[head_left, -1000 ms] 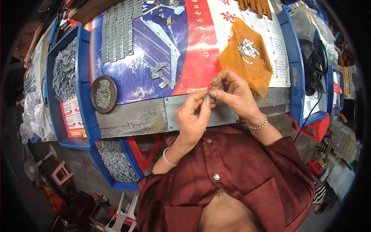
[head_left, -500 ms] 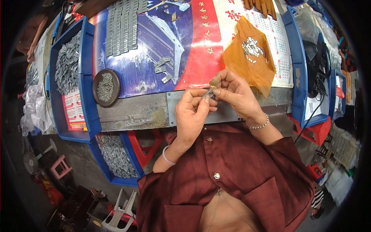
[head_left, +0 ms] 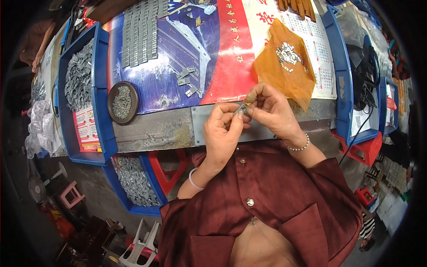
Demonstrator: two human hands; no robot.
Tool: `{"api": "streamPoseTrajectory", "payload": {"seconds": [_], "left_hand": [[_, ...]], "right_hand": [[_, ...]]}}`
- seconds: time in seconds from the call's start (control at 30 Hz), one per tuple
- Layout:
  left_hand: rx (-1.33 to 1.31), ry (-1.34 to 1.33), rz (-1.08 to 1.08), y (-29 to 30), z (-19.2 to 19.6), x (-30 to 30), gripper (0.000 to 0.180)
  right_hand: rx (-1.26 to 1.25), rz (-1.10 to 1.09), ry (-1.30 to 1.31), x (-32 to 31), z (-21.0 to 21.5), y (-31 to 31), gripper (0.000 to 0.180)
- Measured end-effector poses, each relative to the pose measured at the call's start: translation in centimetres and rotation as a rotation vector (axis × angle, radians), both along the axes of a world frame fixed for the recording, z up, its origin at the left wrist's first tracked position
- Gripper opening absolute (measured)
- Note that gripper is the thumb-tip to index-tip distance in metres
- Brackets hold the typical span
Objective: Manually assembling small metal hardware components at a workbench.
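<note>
I see both hands together over table (head_left: 151, 131) edge: left hand (head_left: 222, 133) & right hand (head_left: 271, 111) pinching one small metal clip (head_left: 240, 109) btwn fingertips. Orange sheet (head_left: 284, 73) just beyond.

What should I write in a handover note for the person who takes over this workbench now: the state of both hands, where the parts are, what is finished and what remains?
Left hand and right hand: both raised over the bench edge, fingertips pinching one small grey metal piece between them.
Parts: loose small metal bits lie on the orange plastic sheet; tiny parts fill the round brown dish; a few grey metal clips lie on the poster.
Done: rows of grey metal pieces are laid out at the top of the bench.
Left: the blue plastic tray and the lower blue bin hold heaps of grey parts.
</note>
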State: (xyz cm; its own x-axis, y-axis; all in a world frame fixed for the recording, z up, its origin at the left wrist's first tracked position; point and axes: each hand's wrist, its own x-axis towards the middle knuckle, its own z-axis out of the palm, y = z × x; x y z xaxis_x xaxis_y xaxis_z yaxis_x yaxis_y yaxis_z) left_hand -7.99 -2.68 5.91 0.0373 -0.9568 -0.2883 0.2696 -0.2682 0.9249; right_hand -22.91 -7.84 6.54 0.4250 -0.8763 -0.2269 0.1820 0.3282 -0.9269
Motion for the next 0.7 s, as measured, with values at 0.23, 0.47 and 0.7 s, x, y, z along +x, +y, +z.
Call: {"api": "streamPoseTrajectory", "payload": {"seconds": [0.23, 0.47, 0.7], "left_hand": [[0.015, -0.006, 0.002, -0.1, 0.1, -0.1, 0.011], [0.031, -0.026, 0.011, -0.3, -0.5, -0.1, 0.01], [0.025, -0.033, 0.015, -0.5, -0.9, 0.5, 0.008]], "right_hand": [[0.001, -0.005, 0.03, 0.4, -0.1, 0.0, 0.017], [0.071, 0.004, 0.052, 0.8, -0.9, -0.2, 0.016], [0.132, -0.038, 0.003, 1.5, -0.6, -0.4, 0.015]]}}
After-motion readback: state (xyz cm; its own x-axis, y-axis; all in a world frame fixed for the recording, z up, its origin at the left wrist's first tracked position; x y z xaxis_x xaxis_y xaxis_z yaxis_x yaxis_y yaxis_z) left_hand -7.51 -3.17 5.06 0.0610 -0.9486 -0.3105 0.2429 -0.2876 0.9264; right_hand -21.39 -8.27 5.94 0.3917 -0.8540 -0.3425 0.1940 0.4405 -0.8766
